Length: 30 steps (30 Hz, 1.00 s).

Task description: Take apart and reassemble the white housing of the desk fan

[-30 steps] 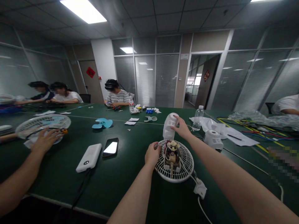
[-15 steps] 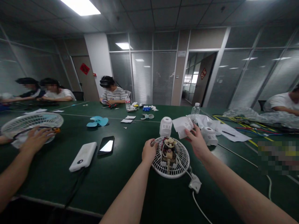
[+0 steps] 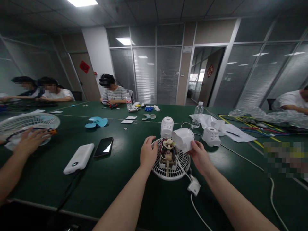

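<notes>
A round white fan grille (image 3: 171, 168) lies flat on the green table (image 3: 125, 186) with an exposed motor (image 3: 167, 153) standing on its middle. My left hand (image 3: 148, 153) grips the grille's left rim with curled fingers. My right hand (image 3: 199, 156) holds a white plastic motor cover (image 3: 183, 139) just right of and above the motor. A white cord with a switch box (image 3: 193, 187) trails from the grille toward me.
A second white housing (image 3: 166, 126) and a third (image 3: 211, 136) stand behind the grille, beside a water bottle (image 3: 197, 115) and papers. A power bank (image 3: 78, 158) and phone (image 3: 103, 146) lie left. Another person's hand (image 3: 29, 140) rests on a large grille (image 3: 26, 122). Other people sit around.
My right hand took the white cover from behind the grille and brought it down and left, close beside the motor. My left hand stayed on the grille's rim.
</notes>
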Tool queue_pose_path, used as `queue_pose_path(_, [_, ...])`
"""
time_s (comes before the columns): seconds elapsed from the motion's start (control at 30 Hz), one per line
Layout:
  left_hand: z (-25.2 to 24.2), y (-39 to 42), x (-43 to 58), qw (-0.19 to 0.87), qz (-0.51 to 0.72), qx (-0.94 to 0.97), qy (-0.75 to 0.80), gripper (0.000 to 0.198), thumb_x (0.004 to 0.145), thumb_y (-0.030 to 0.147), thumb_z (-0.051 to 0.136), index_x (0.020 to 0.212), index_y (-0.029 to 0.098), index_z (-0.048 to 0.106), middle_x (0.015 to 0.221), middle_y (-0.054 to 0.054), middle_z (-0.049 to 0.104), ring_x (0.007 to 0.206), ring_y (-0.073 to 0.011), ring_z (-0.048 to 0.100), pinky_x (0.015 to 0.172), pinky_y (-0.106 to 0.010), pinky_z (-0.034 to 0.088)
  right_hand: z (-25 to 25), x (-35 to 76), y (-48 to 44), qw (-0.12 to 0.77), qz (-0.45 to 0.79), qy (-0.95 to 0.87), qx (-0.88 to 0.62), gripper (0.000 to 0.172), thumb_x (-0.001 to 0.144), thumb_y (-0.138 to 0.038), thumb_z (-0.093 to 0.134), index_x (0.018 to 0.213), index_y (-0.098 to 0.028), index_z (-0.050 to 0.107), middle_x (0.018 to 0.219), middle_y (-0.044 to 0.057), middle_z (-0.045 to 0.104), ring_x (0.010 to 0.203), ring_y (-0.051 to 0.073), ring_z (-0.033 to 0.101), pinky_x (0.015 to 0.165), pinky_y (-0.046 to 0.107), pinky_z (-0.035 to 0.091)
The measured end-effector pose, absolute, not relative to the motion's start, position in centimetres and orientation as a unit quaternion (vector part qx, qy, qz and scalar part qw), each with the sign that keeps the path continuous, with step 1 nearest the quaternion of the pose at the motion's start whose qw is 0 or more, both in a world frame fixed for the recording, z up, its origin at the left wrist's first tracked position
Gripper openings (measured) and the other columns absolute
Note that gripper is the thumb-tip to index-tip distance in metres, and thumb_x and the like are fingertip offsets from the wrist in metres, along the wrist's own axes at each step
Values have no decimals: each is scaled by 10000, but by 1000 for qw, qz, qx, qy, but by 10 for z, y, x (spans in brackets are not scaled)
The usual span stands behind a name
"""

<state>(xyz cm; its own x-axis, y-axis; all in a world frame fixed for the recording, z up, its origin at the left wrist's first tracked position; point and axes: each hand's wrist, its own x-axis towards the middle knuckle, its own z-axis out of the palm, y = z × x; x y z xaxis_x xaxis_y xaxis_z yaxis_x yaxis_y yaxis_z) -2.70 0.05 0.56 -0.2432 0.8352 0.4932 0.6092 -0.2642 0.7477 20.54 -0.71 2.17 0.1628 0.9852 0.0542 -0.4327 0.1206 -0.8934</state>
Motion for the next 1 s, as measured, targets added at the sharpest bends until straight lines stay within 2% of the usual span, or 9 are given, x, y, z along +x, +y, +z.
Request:
queue_pose_path(0.17, [20, -14, -17, 85, 543, 676, 491, 380, 953, 352, 375, 1279, 242, 537, 1376, -52, 507, 1278, -212, 464, 1093, -373, 354, 22, 203, -11, 652, 523, -384, -393, 449, 694, -450, 757, 1004, -268, 488, 893, -21, 646, 817, 198, 665, 754, 365, 576])
queue_pose_path(0.3, [23, -20, -12, 89, 532, 708, 455, 452, 958, 404, 356, 1374, 259, 455, 1472, -46, 414, 1342, -226, 396, 1127, -413, 304, 28, 195, -19, 631, 490, -443, -407, 491, 726, -476, 722, 1103, -287, 470, 1113, 30, 661, 1027, 247, 639, 868, 418, 551])
queue_pose_path(0.43, [22, -21, -9, 100, 501, 749, 421, 472, 961, 429, 345, 1392, 262, 439, 1462, -41, 438, 1353, -222, 386, 1145, -397, 281, 28, 191, -22, 618, 473, -483, -402, 542, 769, -501, 670, 1225, -308, 450, 1314, 55, 576, 1172, 262, 573, 942, 443, 517])
queue_pose_path(0.57, [20, -18, -9, 118, 509, 750, 407, 467, 963, 440, 343, 1384, 266, 449, 1443, -45, 456, 1332, -222, 414, 1132, -378, 304, 24, 192, -24, 607, 471, -524, -368, 601, 807, -502, 624, 1348, -345, 416, 1447, 32, 454, 1252, 260, 513, 1014, 444, 463])
queue_pose_path(0.77, [18, -15, -10, 139, 542, 727, 398, 476, 966, 465, 325, 1356, 234, 472, 1403, -69, 473, 1303, -214, 439, 1118, -357, 325, 23, 188, -28, 601, 482, -549, -323, 616, 852, -480, 554, 1402, -331, 321, 1499, 35, 390, 1348, 251, 409, 1062, 456, 404])
queue_pose_path(0.87, [17, -14, -9, 160, 546, 719, 399, 491, 965, 490, 312, 1353, 239, 477, 1412, -68, 462, 1308, -217, 434, 1122, -360, 322, 27, 187, -29, 597, 489, -555, -311, 586, 856, -489, 531, 1381, -312, 341, 1484, 47, 415, 1347, 254, 414, 1072, 461, 389])
queue_pose_path(1.0, [13, -10, -7, 201, 572, 677, 417, 534, 955, 537, 312, 1365, 232, 466, 1420, -69, 464, 1307, -218, 442, 1115, -357, 333, 33, 188, -33, 567, 501, -589, -283, 565, 865, -527, 496, 1380, -318, 399, 1532, 13, 343, 1387, 253, 356, 1097, 470, 352])
